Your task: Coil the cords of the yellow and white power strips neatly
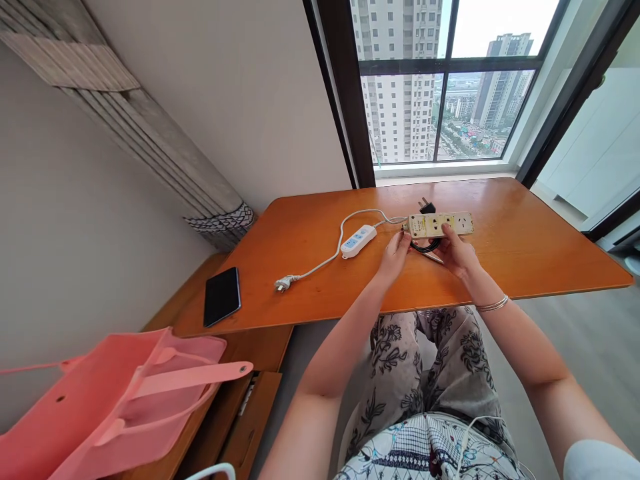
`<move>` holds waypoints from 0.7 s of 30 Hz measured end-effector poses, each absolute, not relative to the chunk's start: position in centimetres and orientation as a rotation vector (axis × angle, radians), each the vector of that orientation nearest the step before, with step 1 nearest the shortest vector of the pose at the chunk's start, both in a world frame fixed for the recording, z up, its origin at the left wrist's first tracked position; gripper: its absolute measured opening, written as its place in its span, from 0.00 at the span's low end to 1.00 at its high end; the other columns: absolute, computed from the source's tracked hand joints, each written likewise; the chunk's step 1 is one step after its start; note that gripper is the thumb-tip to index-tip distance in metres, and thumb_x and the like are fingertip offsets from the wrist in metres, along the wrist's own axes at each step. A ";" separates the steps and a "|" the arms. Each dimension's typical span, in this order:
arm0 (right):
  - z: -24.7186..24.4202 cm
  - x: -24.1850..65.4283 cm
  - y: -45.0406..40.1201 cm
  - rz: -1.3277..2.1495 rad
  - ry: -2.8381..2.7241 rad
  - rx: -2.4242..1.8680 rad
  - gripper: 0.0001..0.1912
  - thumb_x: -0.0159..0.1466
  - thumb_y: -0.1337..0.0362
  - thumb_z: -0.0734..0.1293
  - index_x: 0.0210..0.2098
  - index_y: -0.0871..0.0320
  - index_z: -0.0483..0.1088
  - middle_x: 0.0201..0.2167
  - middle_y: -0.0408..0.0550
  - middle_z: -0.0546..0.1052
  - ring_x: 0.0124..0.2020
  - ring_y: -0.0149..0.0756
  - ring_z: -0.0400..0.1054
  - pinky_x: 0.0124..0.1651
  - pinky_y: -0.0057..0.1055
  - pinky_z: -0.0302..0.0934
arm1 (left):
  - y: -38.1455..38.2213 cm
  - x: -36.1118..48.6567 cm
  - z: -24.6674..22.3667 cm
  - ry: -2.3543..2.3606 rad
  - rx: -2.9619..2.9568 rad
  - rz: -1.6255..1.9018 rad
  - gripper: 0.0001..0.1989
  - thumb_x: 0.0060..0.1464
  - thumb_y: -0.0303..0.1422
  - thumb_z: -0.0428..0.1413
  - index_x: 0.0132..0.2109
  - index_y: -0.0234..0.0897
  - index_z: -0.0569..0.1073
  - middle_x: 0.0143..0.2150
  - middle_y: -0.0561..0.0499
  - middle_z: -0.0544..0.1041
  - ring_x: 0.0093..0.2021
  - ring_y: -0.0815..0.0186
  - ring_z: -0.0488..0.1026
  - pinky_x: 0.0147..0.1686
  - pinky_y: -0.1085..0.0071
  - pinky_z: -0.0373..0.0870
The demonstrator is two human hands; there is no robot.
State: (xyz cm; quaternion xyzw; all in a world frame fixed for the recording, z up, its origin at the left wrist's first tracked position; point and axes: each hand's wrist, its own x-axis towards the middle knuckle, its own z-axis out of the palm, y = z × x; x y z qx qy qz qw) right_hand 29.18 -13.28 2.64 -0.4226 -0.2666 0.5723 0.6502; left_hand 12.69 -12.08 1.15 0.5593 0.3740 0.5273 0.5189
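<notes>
A cream power strip [435, 226] with a row of sockets is held level above the wooden table, its face turned toward me. My right hand [456, 251] grips its lower edge, thumb on the front. At the strip's left end, the fingers of my left hand [397, 250] are closed by the cord end. A coiled black cord [426, 247] hangs under the strip, and a black plug [427, 207] shows behind its top edge. Left of my hands lies a smaller white power strip [359, 241], its white cord looping to a plug [286, 283].
A black phone [222, 297] lies at the left of the wooden table [310, 220]. A pink bag [125, 400] stands on the lower wooden surface at left, beside a partly open drawer [253, 427]. The window [445, 87] is behind the table, a curtain [165, 140] at left.
</notes>
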 end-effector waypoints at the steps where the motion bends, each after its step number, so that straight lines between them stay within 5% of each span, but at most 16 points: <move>1: 2.8 30.3 -12.2 1.261 -0.589 -0.966 0.21 0.55 0.53 0.76 0.42 0.57 0.73 0.34 0.48 0.81 0.34 0.37 0.76 0.32 0.31 0.72 | -11.6 12.4 0.9 0.920 1.392 1.258 0.24 0.61 0.53 0.52 0.50 0.37 0.72 0.55 0.42 0.77 0.49 0.58 0.78 0.53 0.61 0.72; 9: 3.4 41.8 -2.6 0.930 -0.306 -1.207 0.16 0.69 0.56 0.65 0.49 0.62 0.70 0.35 0.48 0.78 0.30 0.29 0.72 0.34 0.28 0.70 | -9.9 9.9 -2.2 1.292 1.686 1.157 0.12 0.65 0.39 0.49 0.45 0.36 0.72 0.47 0.43 0.78 0.38 0.62 0.79 0.47 0.61 0.73; 21: 2.1 46.7 2.1 0.747 -0.340 -1.515 0.18 0.71 0.61 0.63 0.58 0.62 0.64 0.42 0.51 0.77 0.32 0.27 0.72 0.37 0.29 0.72 | -11.3 9.9 -2.1 1.232 1.962 0.994 0.12 0.62 0.38 0.50 0.46 0.36 0.72 0.46 0.43 0.79 0.42 0.60 0.78 0.47 0.61 0.74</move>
